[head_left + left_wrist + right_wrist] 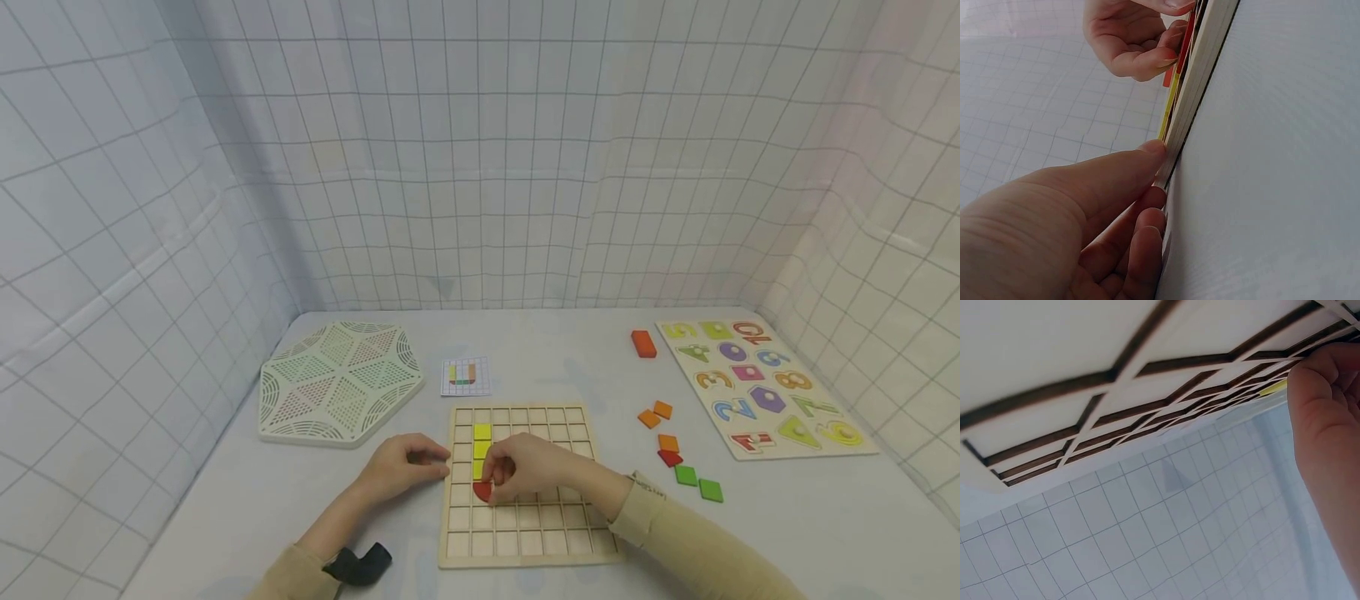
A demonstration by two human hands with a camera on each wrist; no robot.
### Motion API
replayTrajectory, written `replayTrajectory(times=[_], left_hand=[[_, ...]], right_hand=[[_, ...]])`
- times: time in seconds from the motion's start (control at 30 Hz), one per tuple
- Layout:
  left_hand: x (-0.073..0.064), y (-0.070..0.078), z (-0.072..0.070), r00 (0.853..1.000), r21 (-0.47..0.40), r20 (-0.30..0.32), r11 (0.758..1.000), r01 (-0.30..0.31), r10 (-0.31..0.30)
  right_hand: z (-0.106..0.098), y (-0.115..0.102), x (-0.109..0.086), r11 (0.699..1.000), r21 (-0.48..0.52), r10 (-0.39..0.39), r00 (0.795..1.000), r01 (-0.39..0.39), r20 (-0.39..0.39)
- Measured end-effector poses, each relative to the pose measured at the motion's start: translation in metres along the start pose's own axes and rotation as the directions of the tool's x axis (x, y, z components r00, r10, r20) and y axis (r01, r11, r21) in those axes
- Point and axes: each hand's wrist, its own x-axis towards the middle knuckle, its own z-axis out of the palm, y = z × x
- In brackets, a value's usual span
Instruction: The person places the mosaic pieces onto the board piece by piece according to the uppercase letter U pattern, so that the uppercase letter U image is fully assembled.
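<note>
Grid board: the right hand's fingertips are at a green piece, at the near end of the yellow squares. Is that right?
Not quite: the head view shows a red piece at the fingertips of the right hand, not a green one. It is at the near end of the yellow squares.

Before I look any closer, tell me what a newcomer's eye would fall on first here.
Likely the bright yellow tiles lined up on the wooden grid board, where the right hand has its fingers on a red piece just below them. Next might come the colourful number puzzle at the table's right, then the pale hexagonal board at its left.
</note>
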Motion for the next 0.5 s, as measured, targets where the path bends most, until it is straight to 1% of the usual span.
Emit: replayTrajectory(times=[0.17,0.33,0.5], left_hand=[[0.000,0.000,0.001,1.000,-0.002,0.000,1.000,0.001,-0.001],[0.001,0.001,0.001,1.000,-0.008,0.001,1.000,-0.002,0.002],[0.000,0.000,0.001,1.000,-0.003,-0.006,1.000,-0.002,0.002]], right_hand=[[-0.003,0.003,0.000,1.000,0.000,-0.019,1.000,0.019,-0.005],[-0.013,0.004,-0.003,1.000,-0.013,-0.016,1.000,0.016,-0.016],[-0.025,0.006,-0.011,0.999,0.030,-0.018,0.999,0.019,-0.037]])
